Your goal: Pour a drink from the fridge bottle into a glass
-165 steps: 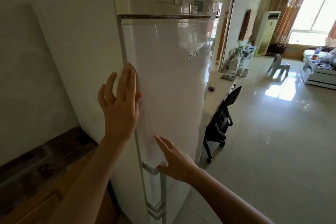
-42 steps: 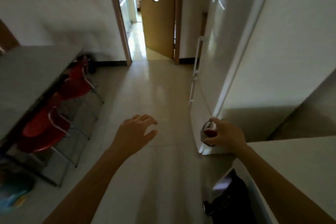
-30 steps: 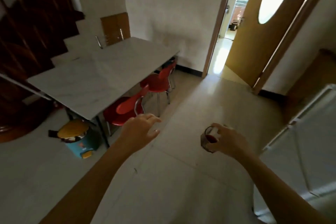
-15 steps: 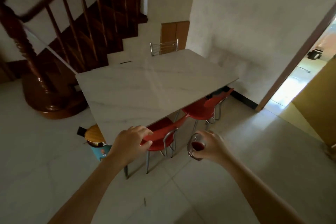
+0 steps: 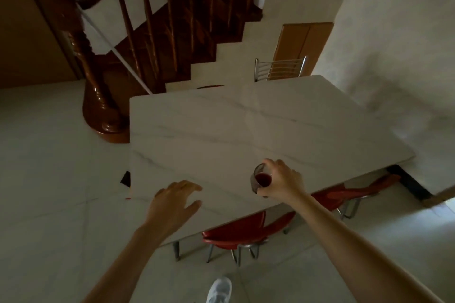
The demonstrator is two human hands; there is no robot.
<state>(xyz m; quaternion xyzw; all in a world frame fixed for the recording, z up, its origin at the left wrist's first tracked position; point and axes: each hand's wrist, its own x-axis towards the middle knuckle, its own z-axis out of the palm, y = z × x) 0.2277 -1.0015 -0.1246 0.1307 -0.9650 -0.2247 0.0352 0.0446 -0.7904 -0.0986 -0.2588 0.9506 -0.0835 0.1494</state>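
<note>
- Right hand (image 5: 283, 183) grip was wrapped around the glass (image 5: 261, 179), fingers curled over its rim and far side; glass held dark red drink, low in the bowl.
- Glass sat above the table (image 5: 246, 125) near its front edge; can't tell if its base touched the top.
- Left hand (image 5: 172, 202) grip was spread, empty, palm down over the table's front-left corner.
- Risk: glass looked tilted, so a hard set-down could slop the drink; landing too near the edge could tip it onto the red chairs (image 5: 236, 231) below.
- Fridge bottle wasn't in view.
</note>
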